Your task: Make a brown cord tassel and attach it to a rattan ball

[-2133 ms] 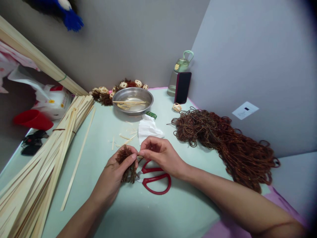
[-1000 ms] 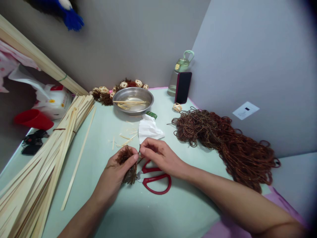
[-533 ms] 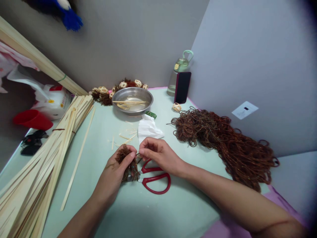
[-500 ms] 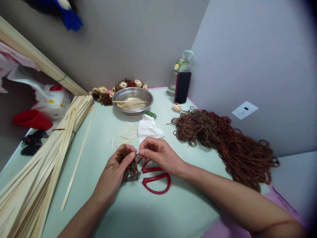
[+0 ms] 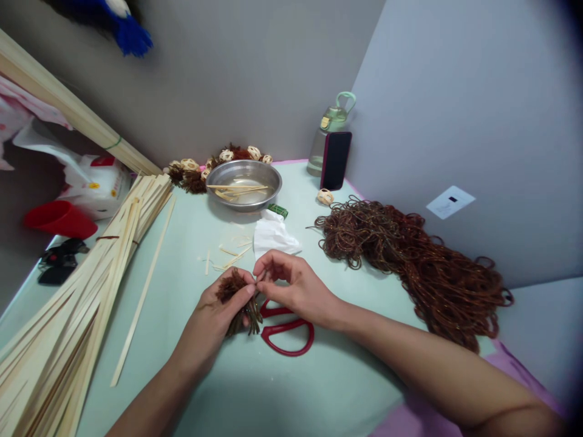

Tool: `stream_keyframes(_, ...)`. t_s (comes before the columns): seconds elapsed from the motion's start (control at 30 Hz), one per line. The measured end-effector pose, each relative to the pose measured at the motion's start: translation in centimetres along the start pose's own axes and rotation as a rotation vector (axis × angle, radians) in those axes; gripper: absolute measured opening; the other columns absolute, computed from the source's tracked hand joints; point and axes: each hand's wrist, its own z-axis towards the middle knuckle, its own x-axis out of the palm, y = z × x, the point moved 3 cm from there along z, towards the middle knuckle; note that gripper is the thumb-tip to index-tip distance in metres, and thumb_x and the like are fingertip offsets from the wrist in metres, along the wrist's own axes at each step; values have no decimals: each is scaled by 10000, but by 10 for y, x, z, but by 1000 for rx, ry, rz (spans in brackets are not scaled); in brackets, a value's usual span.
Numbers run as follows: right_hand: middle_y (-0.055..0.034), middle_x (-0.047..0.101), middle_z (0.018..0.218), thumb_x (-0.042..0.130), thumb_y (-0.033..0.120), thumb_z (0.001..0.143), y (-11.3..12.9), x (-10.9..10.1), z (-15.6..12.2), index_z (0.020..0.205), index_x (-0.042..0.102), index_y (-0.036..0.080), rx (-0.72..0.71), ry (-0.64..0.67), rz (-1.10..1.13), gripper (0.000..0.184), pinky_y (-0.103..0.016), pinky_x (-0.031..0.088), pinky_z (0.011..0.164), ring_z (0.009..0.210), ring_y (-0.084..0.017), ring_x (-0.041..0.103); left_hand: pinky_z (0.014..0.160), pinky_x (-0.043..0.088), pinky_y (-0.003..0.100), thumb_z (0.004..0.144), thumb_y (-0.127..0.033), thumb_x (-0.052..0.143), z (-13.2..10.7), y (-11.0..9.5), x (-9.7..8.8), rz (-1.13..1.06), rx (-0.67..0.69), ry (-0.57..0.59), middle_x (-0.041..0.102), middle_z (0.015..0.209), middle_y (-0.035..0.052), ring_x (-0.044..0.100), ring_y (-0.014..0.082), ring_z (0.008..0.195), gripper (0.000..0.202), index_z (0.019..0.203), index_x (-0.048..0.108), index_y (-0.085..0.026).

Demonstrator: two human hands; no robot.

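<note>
Bare left hand (image 5: 212, 312) and right hand (image 5: 298, 288) meet near the centre of the pale-green table (image 5: 273, 394). The bushy brown yarn tuft (image 5: 231, 286) sits in the left hand, thumb pressed onto it; R thumb + fingers pinch at its right side, prob. on a thin strand. Risks: if L thumb eases, yarn ends could splay or slip; uneven R pull could skew the tuft. Red-handled metal scissors (image 5: 286, 328) lie just beneath, so loose ends could poss. snag or a wrist knock the handles. Obscured: scissor blades (behind tuft/hand), most L fingers, exact item btwn R fingertips (too small). Cut off: long flat pale strips (image 5: 86, 291), near left; bright-blue fringed tassel's (image 5: 132, 39) upper part, far left.
</note>
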Motion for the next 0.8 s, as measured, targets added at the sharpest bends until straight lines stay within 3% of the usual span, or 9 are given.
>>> stream_keyframes(0.23, 39, 501, 786, 582, 51, 762, 0, 3, -2, 934, 545, 181, 50, 54, 3, 219, -237, 381, 631, 669, -98, 442, 501, 414, 194, 840, -333, 679, -1, -3, 3, -88, -9, 20, 531, 713, -48, 482, 91, 554, 142, 818, 583, -231)
stream_keyframes(0.43, 48, 476, 765, 596, 72, 758, 1, 3, -2, 920, 529, 176, 62, 40, 39, 204, -236, 364, 618, 664, -96, 420, 497, 418, 185, 823, -345, 699, -2, -7, 4, -151, -67, -17, 547, 726, -34, 476, 96, 570, 153, 830, 613, -219)
stream_keyframes(0.63, 46, 505, 773, 583, 41, 728, -6, 5, -2, 922, 518, 180, 101, 39, 95, 248, -237, 366, 622, 659, -93, 433, 656, 464, 174, 837, -304, 711, -4, -15, 4, -297, -2, 8, 601, 847, -20, 533, 102, 724, 129, 835, 616, -217)
stream_keyframes(0.8, 50, 502, 761, 601, 46, 717, -7, 6, -1, 904, 493, 191, 89, 2, 164, 260, -244, 370, 631, 662, -98, 440, 692, 472, 215, 834, -328, 711, -3, -18, 2, -265, 92, -57, 637, 1120, 3, 542, 113, 739, 147, 852, 604, -229)
